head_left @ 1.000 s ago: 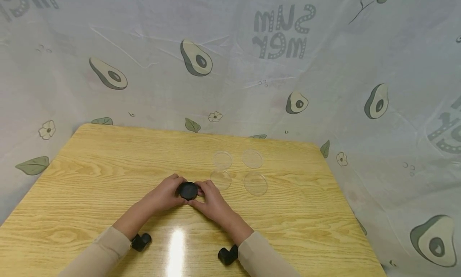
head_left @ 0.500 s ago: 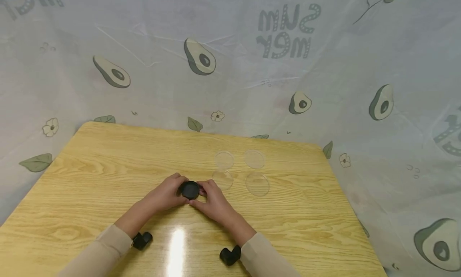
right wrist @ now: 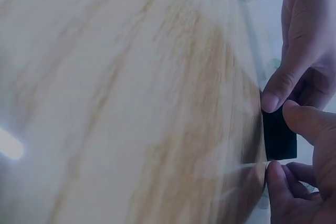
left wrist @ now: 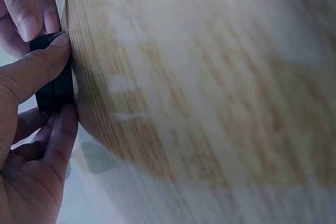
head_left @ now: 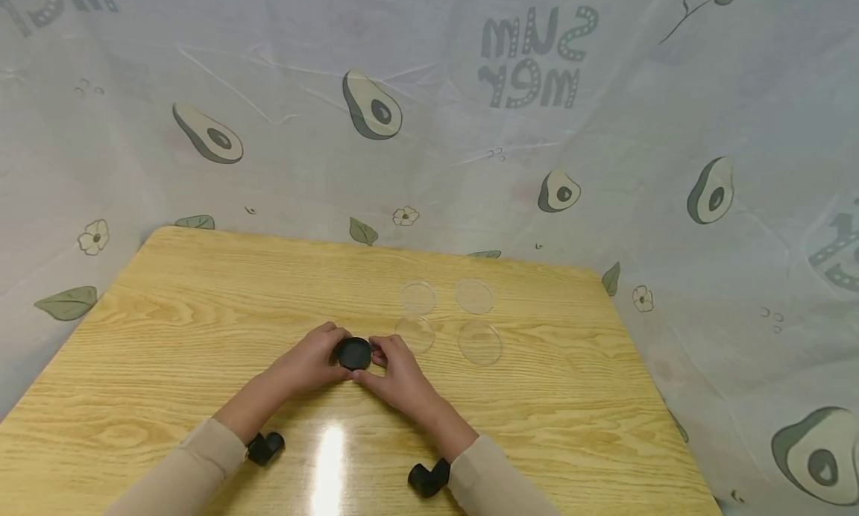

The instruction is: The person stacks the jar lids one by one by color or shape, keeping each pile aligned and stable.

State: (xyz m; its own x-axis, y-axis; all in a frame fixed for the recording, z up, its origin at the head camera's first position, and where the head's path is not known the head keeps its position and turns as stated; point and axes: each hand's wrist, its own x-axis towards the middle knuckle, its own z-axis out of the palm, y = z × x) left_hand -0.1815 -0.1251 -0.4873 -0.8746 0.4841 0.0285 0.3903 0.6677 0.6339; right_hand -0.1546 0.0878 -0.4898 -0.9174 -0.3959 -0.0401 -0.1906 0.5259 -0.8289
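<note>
A short round black case [head_left: 354, 353] with a raised rim stands upright on the wooden table between both hands. My left hand [head_left: 312, 362] grips its left side, thumb in front and fingers curled behind, as the left wrist view shows around the black side wall [left wrist: 55, 85]. From the right, my right hand [head_left: 396, 370] holds the same case, its thumb at the front near the left thumb and its fingers bent at the right side. In the right wrist view, the right fingertips [right wrist: 278, 179] sit low beside the case's dark wall [right wrist: 280, 135].
Several clear round discs lie right of the hands: two near ones [head_left: 479, 343] [head_left: 414, 335] and two farther back [head_left: 474, 297] [head_left: 418, 298]. The wooden table [head_left: 201, 315] ends at a printed cloth [head_left: 282, 173] behind and at the sides.
The view shifts slightly between the first frame and now. The right fingers have moved a little at the case's right side; the left hand keeps its grip.
</note>
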